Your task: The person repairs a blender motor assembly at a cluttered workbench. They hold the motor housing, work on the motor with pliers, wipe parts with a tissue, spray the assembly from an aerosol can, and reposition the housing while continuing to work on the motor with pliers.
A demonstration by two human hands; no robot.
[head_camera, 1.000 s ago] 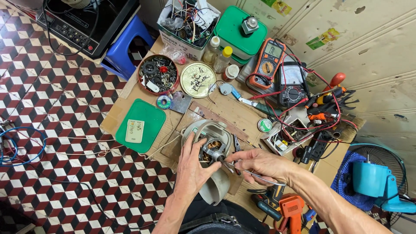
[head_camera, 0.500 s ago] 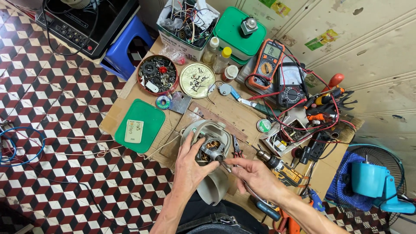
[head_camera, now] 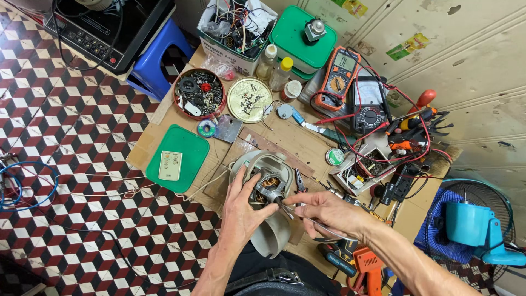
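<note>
- Left hand spread against the near side of the grey fan motor housing, fingers splayed over its rim, seemingly to brace it against twisting.
- Housing lying on the cardboard-covered tabletop, right in front of the body, open face turned up so the copper windings and shaft show.
- Right hand pinched around a thin metal tool, probably a screwdriver, tip set at the motor's centre just beside the left thumb; held low and slanted, likely for reaching into the recess.
- Small pliers lying just beside the housing on its right, within easy reach.
- Round red tin of screws and small parts and brass-coloured dish set side by side at the far edge, well apart from the work yet reachable.
- Green lid lying flat left of the housing, a pale remote-like piece resting on it.
- Orange multimeter and a darker meter further right, red leads trailing toward a heap of hand tools.
- Orange power drill near the right forearm.
- Blue stool on the patterned floor past the tabletop.
</note>
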